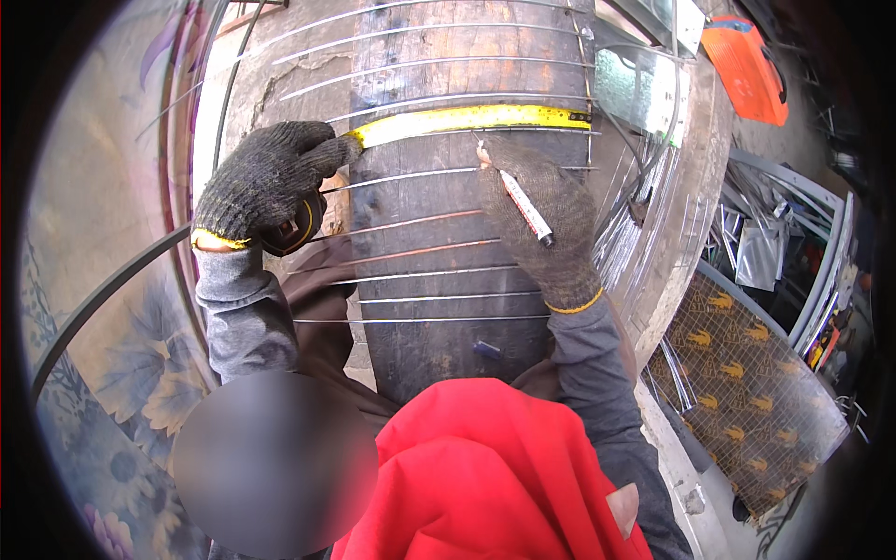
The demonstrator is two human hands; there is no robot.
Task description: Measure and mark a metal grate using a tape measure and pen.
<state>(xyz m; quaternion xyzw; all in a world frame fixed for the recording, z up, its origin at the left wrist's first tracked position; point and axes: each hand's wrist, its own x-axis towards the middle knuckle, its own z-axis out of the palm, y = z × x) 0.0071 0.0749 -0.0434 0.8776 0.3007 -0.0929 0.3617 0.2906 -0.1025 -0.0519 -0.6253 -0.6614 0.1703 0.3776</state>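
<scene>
Plainly, in the head view, the widest open room is the lower stretch of the dark board (pixel 425 353), between the lowest rod and the red cloth (pixel 485 467), where only a small blue scrap (pixel 486 349) lies. The rods (pixel 429 274) run crosswise over the board, spaced apart, several jutting past its left edge. Beyond the right edge lie a bundle of strips (pixel 618 245), some glass (pixel 642 89) and, farther out, an orange case (pixel 742 70); a floral sheet (pixel 140 373) fills the left side.

Both hands are gloved. The left hand (pixel 271 182) is curled at the board's left edge, fingers drawn together at the near end of the tape (pixel 476 119), its dark case (pixel 297 229) under the palm. The yellow tape lies across the board, reaching its right edge, among the upper rods. The right hand (pixel 555 215) is half closed over the board, pinching a white marker (pixel 525 203), point toward a rod just below the tape.

Whether that point touches the rod cannot be told. The right hand hides stretches of several rods, the cloth covers the board's near end, and a blurred round patch (pixel 275 462) masks the lower left.
</scene>
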